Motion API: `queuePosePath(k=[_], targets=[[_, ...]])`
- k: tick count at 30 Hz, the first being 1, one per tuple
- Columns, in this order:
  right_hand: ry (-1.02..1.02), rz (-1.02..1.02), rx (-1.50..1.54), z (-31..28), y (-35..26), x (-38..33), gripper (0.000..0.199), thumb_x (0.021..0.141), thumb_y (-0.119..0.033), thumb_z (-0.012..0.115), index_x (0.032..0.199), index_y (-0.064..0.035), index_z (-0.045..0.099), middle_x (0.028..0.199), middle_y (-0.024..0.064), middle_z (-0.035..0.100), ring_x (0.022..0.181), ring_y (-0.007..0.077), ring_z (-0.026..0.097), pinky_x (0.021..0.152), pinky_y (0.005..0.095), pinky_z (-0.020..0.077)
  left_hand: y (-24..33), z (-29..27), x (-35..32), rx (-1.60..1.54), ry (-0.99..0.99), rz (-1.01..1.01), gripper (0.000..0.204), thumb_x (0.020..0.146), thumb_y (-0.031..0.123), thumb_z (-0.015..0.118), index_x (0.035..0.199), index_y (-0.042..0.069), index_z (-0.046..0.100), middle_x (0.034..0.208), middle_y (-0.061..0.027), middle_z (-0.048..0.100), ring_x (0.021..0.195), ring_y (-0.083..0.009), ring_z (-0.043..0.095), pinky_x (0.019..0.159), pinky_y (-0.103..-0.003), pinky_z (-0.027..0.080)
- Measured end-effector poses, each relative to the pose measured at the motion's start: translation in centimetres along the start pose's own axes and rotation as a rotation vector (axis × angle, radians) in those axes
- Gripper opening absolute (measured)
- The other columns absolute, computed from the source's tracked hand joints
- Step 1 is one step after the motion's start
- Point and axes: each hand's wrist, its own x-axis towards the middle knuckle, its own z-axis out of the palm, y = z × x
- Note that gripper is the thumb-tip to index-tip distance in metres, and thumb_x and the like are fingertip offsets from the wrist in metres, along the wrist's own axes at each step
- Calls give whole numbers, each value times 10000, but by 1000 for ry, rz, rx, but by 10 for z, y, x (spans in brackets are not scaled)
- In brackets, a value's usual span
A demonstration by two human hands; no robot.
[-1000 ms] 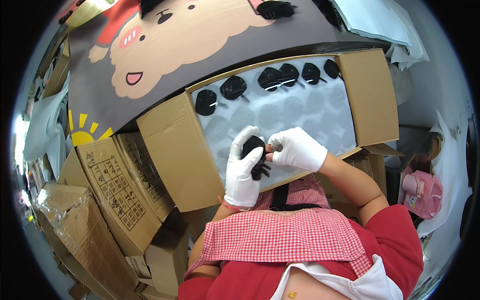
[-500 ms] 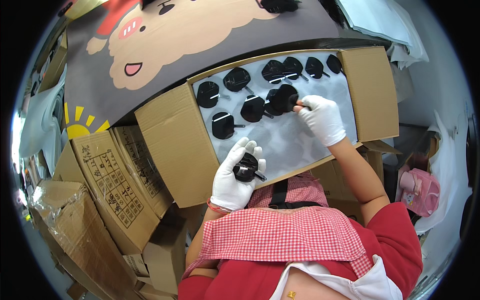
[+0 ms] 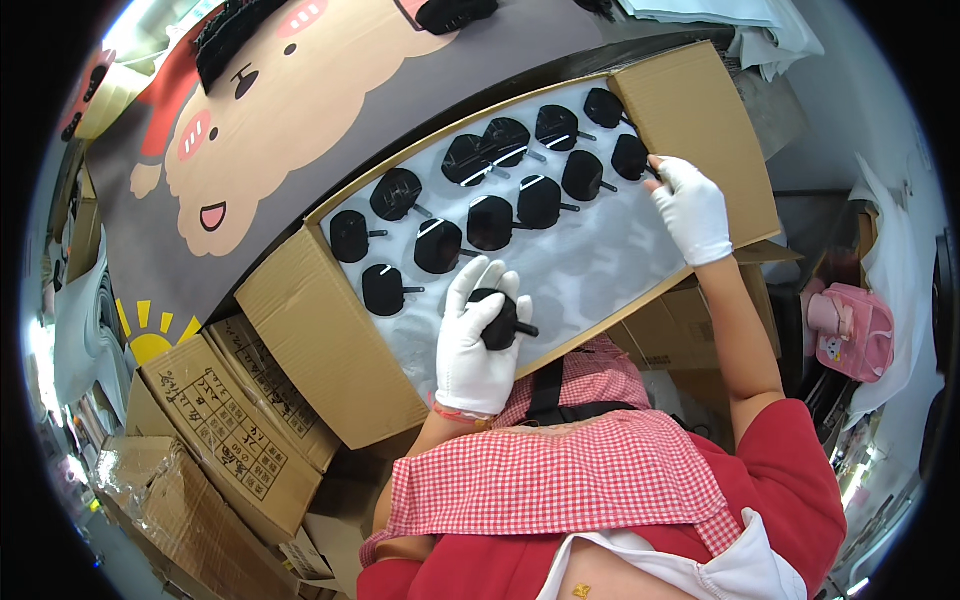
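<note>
My left hand (image 3: 464, 352), in a white glove, holds a glossy black lens (image 3: 497, 322) with a short tab, near the front edge of the open cardboard box (image 3: 325, 345); whether more lenses lie beneath it is hidden. At the box's right end my gloved right hand (image 3: 694, 215) pinches the tab of another black lens (image 3: 629, 157) between thumb and fingers. That lens lies on or just above the pale sheet (image 3: 590, 280) in the box. Several similar lenses, such as a round one (image 3: 490, 222), rest on the sheet in uneven rows, tabs mostly pointing right.
Cardboard flaps stand out at the box's left and right (image 3: 700, 130) ends. Behind it spreads a dark grey mat (image 3: 330, 190) with a cartoon bear. More cartons (image 3: 235, 410) crowd the lower left. A pink bag (image 3: 855, 330) sits at the right, beside white sheeting (image 3: 875, 270).
My right hand has moved from the middle of the box to its right end. More lenses now lie in the second row. The whole view has shifted and turned; my left hand still holds a lens.
</note>
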Motion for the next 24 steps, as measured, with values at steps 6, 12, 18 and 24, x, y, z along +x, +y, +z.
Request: queuePosePath(k=[6,12,18,24], targets=[[-553,-180,432,-6,-107,-55,360,783,-268,779,1039,-30,692,970,149,694,794,294,685,717,346,545,-25,13,6,-87,-123,148,493,920,-41,518,1384,105,443,1322,-89,508,1215,-199,526,1058,-378,432],[-879,11,535,23,-149,-66,200,784,-232,736,867,-51,711,768,148,688,721,318,679,685,364,534,-20,-41,-28,187,-135,364,340,980,79,453,1303,-7,509,1393,-120,483,1217,-204,529,1059,-359,424],[-634,-161,451,57,-193,-63,172,799,-217,732,836,-53,692,754,126,669,691,314,660,635,366,526,41,-66,-50,410,56,893,486,918,35,511,1397,9,435,1475,-150,422,1346,-257,427,1158,-409,295],[-362,-259,218,49,-136,-66,166,851,-239,661,808,-80,684,797,108,668,744,305,662,677,385,541,68,-79,-53,675,193,979,401,920,-16,557,1317,5,504,1320,-125,540,1214,-212,531,1040,-317,421]])
